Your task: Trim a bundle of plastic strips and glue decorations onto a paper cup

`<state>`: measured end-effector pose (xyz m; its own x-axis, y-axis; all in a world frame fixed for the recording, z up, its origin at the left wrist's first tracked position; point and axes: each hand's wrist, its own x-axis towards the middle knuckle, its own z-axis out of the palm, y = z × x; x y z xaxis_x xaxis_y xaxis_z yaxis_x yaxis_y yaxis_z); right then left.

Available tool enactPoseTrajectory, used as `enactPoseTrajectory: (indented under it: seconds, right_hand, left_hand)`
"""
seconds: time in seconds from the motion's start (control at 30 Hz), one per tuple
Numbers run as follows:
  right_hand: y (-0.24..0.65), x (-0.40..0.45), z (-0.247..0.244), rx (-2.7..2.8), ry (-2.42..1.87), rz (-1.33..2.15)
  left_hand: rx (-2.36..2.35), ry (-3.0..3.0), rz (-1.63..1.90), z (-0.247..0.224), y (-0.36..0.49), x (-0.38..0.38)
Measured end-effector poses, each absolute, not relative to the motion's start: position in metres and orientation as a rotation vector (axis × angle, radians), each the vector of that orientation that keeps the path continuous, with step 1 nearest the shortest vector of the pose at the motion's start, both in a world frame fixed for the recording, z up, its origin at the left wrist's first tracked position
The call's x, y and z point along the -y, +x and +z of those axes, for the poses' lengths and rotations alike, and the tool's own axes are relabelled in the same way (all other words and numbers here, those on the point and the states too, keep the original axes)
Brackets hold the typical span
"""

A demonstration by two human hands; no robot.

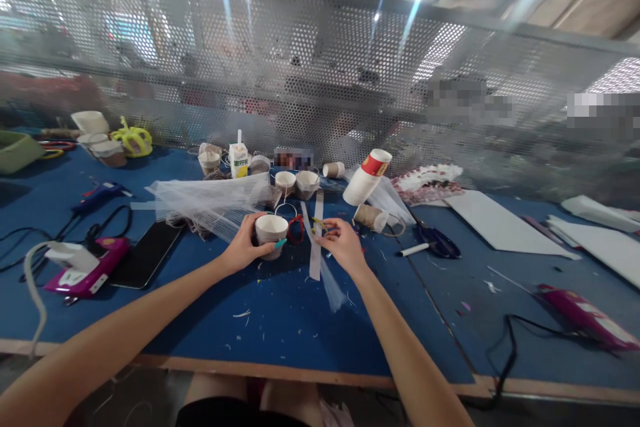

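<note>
My left hand (247, 245) is wrapped round a white paper cup (271, 228), which stands upright with its opening up. To the right, my right hand (341, 243) has its fingertips drawn together on a thin yellow piece (320, 227), too small to make out fully. Between the hands lies a red loop (297, 229). A pale strip (315, 257) runs under the right fingers, with sheer white mesh (332, 287) beside it. Just behind the hands are two more cups, a smaller cup (285, 181) and a wrapped cup (307, 184).
At left are a glue gun (97, 197), a black phone (147, 253) and a magenta power strip (87, 270). White mesh (210, 197) lies behind my left hand. Stacked cups (367, 177), a twine-wrapped cup (370, 217), a marker (414, 249) and white sheets (500, 223) are at right.
</note>
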<state>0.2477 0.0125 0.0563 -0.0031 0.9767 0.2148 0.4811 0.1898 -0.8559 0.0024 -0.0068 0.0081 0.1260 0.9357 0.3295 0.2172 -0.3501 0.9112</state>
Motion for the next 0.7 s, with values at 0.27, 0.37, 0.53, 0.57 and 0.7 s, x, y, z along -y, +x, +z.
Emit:
enactPoseTrajectory:
  seconds: [0.27, 0.37, 0.53, 0.57, 0.7]
  right_hand:
    - [0.238, -0.007, 0.045, 1.958, -1.649, -0.183]
    - [0.247, -0.01, 0.055, 1.937, -1.63, -0.225]
    - [0.282, -0.011, 0.088, 1.752, -1.652, 0.164]
    - [0.289, -0.009, 0.096, 1.738, -1.726, 0.162]
    - [0.303, 0.004, 0.116, 1.982, -2.289, 0.259]
  left_hand:
    - [-1.132, 1.726, 1.265, 0.005, 0.001, 0.005]
    - [-1.13, 1.734, 1.266, 0.004, 0.0, 0.005]
    - [-1.124, 1.675, 1.269, 0.006, 0.001, 0.006]
    - [-1.117, 1.637, 1.269, 0.006, 0.002, 0.006]
    - [-1.055, 1.37, 1.299, 0.006, 0.005, 0.003]
